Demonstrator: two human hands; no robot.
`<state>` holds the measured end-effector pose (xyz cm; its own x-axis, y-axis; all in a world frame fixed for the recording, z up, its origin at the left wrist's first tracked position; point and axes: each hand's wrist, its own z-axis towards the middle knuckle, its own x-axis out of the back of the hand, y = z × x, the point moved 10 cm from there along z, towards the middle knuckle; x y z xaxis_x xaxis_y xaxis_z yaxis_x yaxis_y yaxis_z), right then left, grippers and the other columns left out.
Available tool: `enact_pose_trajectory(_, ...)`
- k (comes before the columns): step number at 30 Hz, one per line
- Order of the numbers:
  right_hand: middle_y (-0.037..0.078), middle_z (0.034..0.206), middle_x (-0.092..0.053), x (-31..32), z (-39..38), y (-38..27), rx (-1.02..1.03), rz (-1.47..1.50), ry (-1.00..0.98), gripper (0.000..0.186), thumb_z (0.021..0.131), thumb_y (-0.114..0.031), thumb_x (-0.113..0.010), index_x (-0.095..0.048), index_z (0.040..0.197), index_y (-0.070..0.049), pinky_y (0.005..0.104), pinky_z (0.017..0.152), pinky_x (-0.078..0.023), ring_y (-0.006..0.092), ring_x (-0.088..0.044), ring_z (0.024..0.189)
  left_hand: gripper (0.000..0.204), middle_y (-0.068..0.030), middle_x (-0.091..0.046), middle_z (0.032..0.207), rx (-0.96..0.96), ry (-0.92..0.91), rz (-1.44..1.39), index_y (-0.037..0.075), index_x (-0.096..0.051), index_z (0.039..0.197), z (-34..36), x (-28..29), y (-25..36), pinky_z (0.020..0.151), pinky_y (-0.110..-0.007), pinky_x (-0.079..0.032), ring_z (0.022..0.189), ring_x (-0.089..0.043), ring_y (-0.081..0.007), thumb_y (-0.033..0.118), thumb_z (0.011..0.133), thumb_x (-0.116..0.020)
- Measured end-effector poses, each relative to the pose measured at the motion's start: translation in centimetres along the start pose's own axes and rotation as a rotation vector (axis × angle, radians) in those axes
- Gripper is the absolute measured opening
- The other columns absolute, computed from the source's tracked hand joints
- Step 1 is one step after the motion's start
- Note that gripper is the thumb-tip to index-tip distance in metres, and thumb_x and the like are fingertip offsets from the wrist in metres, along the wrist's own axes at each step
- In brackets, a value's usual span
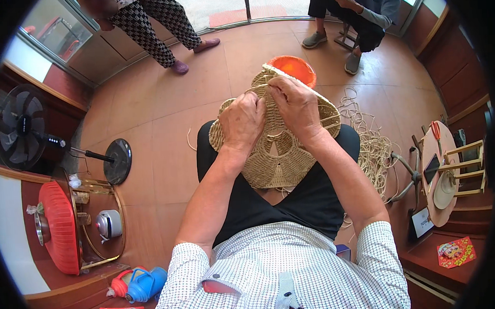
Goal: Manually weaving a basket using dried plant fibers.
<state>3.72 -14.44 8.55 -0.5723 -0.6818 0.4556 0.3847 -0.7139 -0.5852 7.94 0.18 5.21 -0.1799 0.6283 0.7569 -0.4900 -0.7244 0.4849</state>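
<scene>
Woven piece (292,159); left hand (240,119) curled against it; right hand (297,105) pinching strand (260,86).

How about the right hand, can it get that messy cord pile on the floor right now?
Probably not straight away: the right hand is busy at the woven piece, and the cord pile lies down past the right leg. Most of the pile looks uncovered, though.

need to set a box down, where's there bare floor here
Left: mostly bare floor between the fan base and left knee. Ahead: between the purple shoes and orange container. Crowded: right of the woven piece, with loose cord.
</scene>
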Motion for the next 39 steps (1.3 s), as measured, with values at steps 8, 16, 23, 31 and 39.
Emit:
enact_pose_trajectory(8, 0.017, 0.103, -0.074, -0.2, -0.7, -0.2, 0.089, -0.105, -0.08, 0.013, 0.102, -0.012, -0.069, -0.07, 0.115, -0.008, 0.0492, 0.08, -0.061, 0.04, -0.075, 0.092, 0.029, -0.0252, -0.076, 0.09, 0.121, -0.146, -0.153, 0.002, -0.078, 0.107, -0.1, -1.9, -0.4, 0.08, -0.053, -0.058, 0.09, -0.076, -0.043, 0.028, 0.102, -0.065)
enact_pose_trajectory(16, 0.021, 0.106, -0.068, -1.6, -0.3, -1.4, 0.15, -0.252, -0.207, 0.022, 0.1, -0.008, -0.068, -0.065, 0.12, 0.0, 0.0492, 0.078, -0.063, 0.042, -0.074, 0.095, 0.032, -0.0036, -0.073, 0.086, 0.35, -0.431, -0.637, -0.001, -0.069, 0.128, -0.8, -5.5, -3.3, 0.073, -0.032, -0.056, 0.076, -0.069, -0.0142, 0.005, 0.098, -0.058)
enact_pose_trajectory(23, 0.022, 0.103, -0.067, -2.4, -1.1, 0.0, -0.023, -0.354, -0.359, 0.017, 0.101, -0.012, -0.065, -0.065, 0.113, -0.001, 0.0516, 0.076, -0.062, 0.0432, -0.075, 0.087, 0.03, 0.0008, -0.068, 0.094, 0.359, -0.362, -1.019, 0.002, -0.068, 0.128, -2.2, -8.1, -2.5, 0.061, -0.025, -0.048, 0.071, -0.059, -0.0053, 0.0, 0.1, -0.057)
enact_pose_trajectory(31, 0.02, 0.091, -0.071, -1.8, -0.9, 1.1, -0.067, -0.179, -0.231, 0.012, 0.097, -0.013, -0.073, -0.068, 0.096, -0.003, 0.0504, 0.076, -0.058, 0.0394, -0.073, 0.084, 0.033, -0.0002, -0.062, 0.067, 0.355, -0.338, -0.659, 0.0, -0.068, 0.13, -2.5, -5.8, -2.7, 0.057, -0.033, -0.045, 0.058, -0.057, -0.0092, 0.011, 0.099, -0.061)
enact_pose_trajectory(39, -0.008, 0.076, -0.051, -2.5, -6.3, 5.6, -0.827, 0.93, -0.378, 0.017, 0.111, -0.027, -0.067, -0.063, 0.104, -0.012, 0.0217, 0.052, -0.039, 0.0017, -0.046, 0.06, 0.024, -0.0169, -0.072, 0.092, 0.051, -0.095, -0.342, 0.003, -0.07, 0.123, -2.3, -2.5, 1.2, 0.072, -0.049, -0.056, 0.079, -0.073, -0.0356, 0.016, 0.103, -0.065)
